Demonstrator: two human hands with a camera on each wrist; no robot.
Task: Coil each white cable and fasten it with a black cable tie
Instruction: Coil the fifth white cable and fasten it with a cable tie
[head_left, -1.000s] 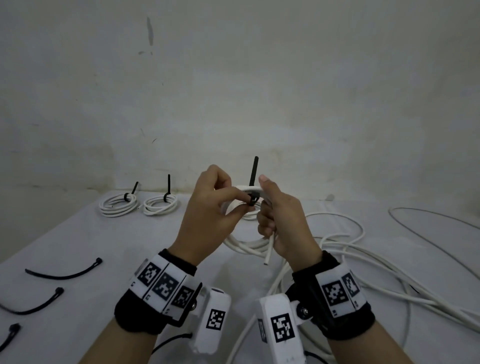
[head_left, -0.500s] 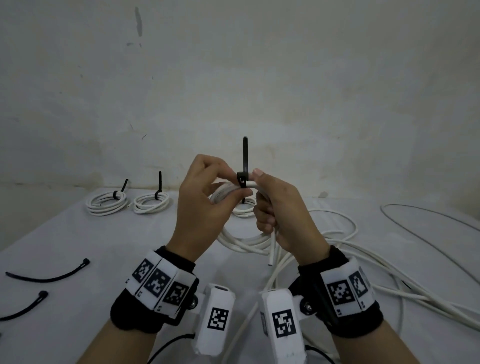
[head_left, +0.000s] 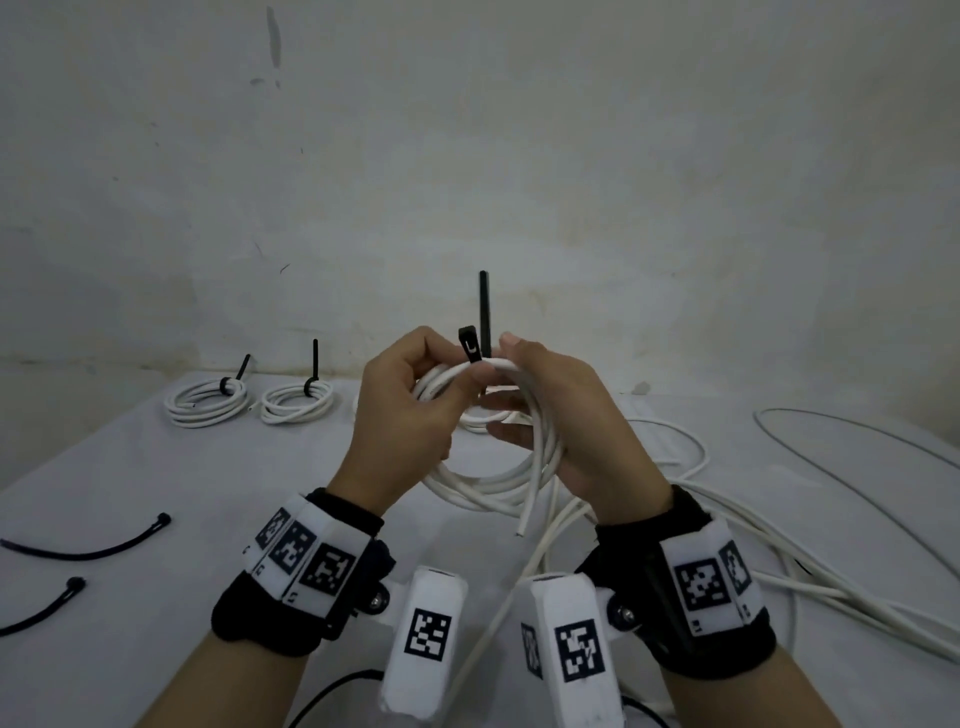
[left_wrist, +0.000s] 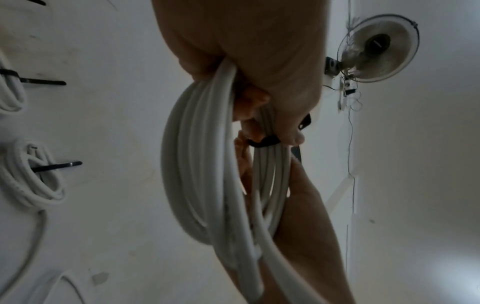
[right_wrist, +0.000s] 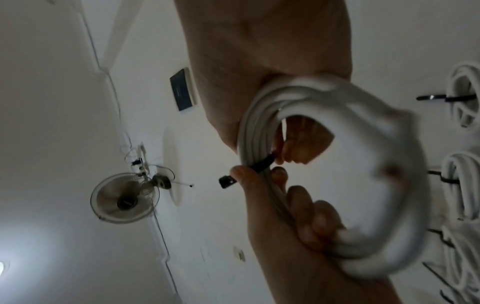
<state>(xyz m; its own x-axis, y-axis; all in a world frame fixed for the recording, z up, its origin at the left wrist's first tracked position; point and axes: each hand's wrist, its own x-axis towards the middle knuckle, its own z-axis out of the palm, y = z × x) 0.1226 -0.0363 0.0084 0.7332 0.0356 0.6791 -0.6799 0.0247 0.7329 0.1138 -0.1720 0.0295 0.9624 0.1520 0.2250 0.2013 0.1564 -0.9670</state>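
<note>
I hold a white cable coil (head_left: 498, 488) up above the table between both hands. My left hand (head_left: 410, 415) grips the coil's top left, its thumb pressing on the strands beside the tie head. A black cable tie (head_left: 484, 312) wraps the top of the coil, its tail pointing straight up and its head (head_left: 467, 345) tilted left. My right hand (head_left: 566, 421) has fingers through the coil and pinches the tie strap (right_wrist: 262, 164) against the strands. The left wrist view shows the tie band (left_wrist: 265, 142) round the coil (left_wrist: 197, 164).
Two tied coils (head_left: 208, 402) (head_left: 296, 402) lie at the back left, and a third coil (head_left: 480, 422) shows partly behind my hands. Loose black ties (head_left: 88, 548) (head_left: 41, 608) lie at the left. Loose white cables (head_left: 779, 551) sprawl over the right side. A wall stands close behind.
The tie head has tipped up to the left of the tail. My right fingers have spread through the coil, and the coil's lower loop now hangs open towards me.
</note>
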